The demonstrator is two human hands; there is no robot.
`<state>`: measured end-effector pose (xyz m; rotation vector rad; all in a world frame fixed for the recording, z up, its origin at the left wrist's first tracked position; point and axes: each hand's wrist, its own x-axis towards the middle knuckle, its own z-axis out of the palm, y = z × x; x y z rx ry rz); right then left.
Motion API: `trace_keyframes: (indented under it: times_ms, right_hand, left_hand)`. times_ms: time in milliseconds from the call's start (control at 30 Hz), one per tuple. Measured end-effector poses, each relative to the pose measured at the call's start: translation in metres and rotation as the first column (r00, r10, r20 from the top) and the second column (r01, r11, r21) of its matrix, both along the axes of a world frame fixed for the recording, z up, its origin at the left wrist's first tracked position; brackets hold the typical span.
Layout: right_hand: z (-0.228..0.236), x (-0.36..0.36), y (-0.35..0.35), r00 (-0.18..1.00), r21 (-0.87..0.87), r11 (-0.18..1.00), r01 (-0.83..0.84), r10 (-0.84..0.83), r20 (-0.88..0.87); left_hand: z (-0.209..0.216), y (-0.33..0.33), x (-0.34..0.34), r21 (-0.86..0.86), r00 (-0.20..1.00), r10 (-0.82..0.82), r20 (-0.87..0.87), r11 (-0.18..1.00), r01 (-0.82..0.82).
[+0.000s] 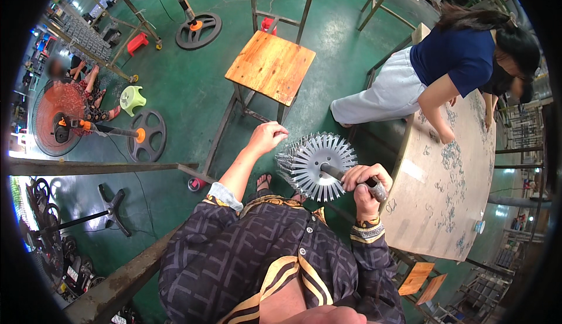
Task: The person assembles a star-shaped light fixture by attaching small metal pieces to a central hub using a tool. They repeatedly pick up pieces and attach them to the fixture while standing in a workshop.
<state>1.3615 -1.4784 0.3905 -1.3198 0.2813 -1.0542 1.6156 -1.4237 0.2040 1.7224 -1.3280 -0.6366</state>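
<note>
My right hand is wrapped round a grey metal pipe handle to the right of a round slotted metal disc. A short shaft joins the disc's middle to the side where that hand grips. Many narrow radial slots cut the disc's rim, and thin wire-like pieces bristle behind its left edge. Up and to the left of the disc, my left hand has its fingers pressed together, slightly apart from the rim. Whatever they may pinch is too small to make out.
A wooden-topped stool stands ahead. At right, a person in a dark blue top leans over a table strewn with small dark wire pieces. Floor fans and a green stool are at left, near a metal bar.
</note>
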Motion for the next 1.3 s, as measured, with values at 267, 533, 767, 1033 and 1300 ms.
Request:
trace_keyframes:
  times_ms: [267,533,767,1033,1300]
  right_hand:
    - [0.002,-0.004,-0.007,0.997,0.021,0.997,-0.072,0.072,-0.013]
    - [0.004,-0.011,-0.016,0.994,0.035,0.993,-0.109,0.11,-0.019]
    - [0.004,-0.015,-0.02,0.991,0.051,0.99,-0.128,0.129,-0.022]
    - [0.003,-0.015,-0.019,0.99,0.052,0.99,-0.134,0.136,-0.028]
    - [0.004,-0.012,-0.016,0.99,0.063,0.989,-0.138,0.139,-0.026]
  left_hand:
    - [-0.022,-0.02,-0.004,0.061,0.952,-0.304,-0.041,0.95,0.306]
    - [-0.032,-0.037,-0.011,0.034,0.914,-0.405,-0.041,0.913,0.406]
    - [-0.032,-0.048,-0.016,0.117,0.869,-0.495,-0.013,0.862,0.493]
    - [-0.048,-0.063,-0.007,0.135,0.78,-0.625,-0.026,0.771,0.622]
    - [-0.047,-0.064,-0.01,0.192,0.796,-0.605,-0.009,0.78,0.596]
